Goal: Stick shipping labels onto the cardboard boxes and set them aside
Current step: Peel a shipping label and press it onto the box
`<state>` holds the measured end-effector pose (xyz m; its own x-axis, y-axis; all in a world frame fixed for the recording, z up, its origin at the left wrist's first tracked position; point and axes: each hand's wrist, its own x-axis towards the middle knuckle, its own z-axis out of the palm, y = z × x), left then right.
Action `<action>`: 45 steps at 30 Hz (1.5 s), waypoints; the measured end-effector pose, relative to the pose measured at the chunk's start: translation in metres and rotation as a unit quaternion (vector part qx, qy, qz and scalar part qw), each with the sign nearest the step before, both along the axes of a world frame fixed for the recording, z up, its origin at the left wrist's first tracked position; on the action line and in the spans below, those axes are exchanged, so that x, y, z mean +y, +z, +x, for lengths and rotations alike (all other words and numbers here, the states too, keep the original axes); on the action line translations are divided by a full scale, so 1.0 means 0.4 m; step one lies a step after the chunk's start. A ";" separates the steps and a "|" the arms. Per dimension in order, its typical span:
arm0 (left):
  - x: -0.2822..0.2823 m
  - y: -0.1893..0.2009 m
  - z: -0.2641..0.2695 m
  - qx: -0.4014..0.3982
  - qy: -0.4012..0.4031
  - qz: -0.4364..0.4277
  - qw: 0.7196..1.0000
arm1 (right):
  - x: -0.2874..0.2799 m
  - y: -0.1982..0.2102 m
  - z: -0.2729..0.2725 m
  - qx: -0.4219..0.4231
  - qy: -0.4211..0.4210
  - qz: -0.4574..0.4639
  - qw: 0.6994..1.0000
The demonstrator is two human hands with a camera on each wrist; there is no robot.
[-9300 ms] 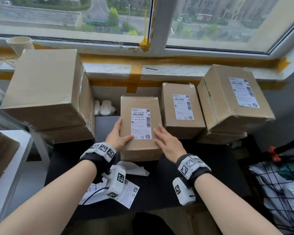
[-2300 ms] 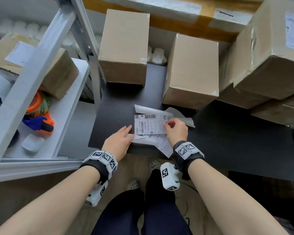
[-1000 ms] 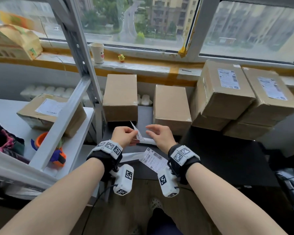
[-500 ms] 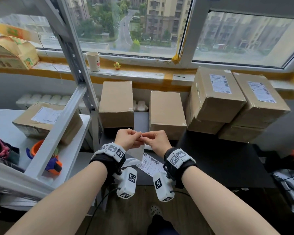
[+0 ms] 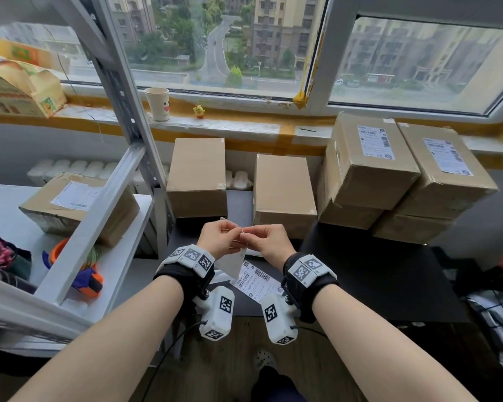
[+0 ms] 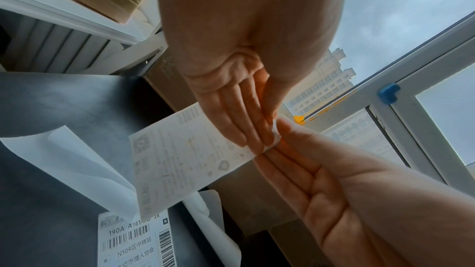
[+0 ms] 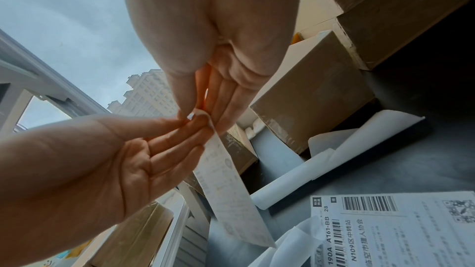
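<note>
Both forearms are stretched forward and angled inward, so that the hands meet in front of the body. The left hand [image 5: 219, 237] and the right hand [image 5: 269, 240] are raised above the tabletop, fingertips touching. In each hand a thumb is pressed against the forefinger in a pinch, while the other fingers [image 6: 232, 113] are held nearly straight. A black band with white markers is worn on each wrist.

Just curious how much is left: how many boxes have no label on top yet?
2 show bare tops: the left plain box and the right plain box, on the black table by the window. Two lower stacked boxes' tops are hidden.
</note>
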<state>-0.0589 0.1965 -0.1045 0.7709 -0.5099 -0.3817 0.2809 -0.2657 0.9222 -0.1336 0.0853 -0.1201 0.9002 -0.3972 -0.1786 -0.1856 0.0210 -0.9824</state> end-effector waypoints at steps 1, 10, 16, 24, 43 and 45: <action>0.001 0.001 -0.001 0.001 -0.003 -0.003 1.000 | -0.001 -0.001 0.000 0.001 -0.005 0.011 1.000; 0.014 -0.004 -0.014 -0.002 0.016 0.008 1.000 | -0.002 -0.015 -0.001 0.037 -0.043 0.040 0.998; 0.047 -0.017 -0.010 0.055 0.038 0.011 0.998 | -0.011 -0.023 0.003 0.054 -0.084 0.030 0.995; 0.104 -0.066 0.033 0.083 0.056 0.083 0.991 | -0.047 -0.032 0.044 0.071 -0.125 -0.019 0.989; 0.164 -0.264 0.133 0.118 0.109 0.279 0.947 | -0.159 -0.040 0.104 0.043 -0.237 -0.024 0.970; 0.159 -0.268 0.137 0.110 0.109 0.283 0.947 | -0.162 -0.047 0.102 0.046 -0.235 -0.030 0.970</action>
<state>-0.0040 0.2602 -0.2116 0.7048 -0.0136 -0.7093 0.5542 -0.6135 0.5625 -0.0928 0.0206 -0.1387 0.5978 -0.7727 -0.2132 -0.2566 0.0675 -0.9642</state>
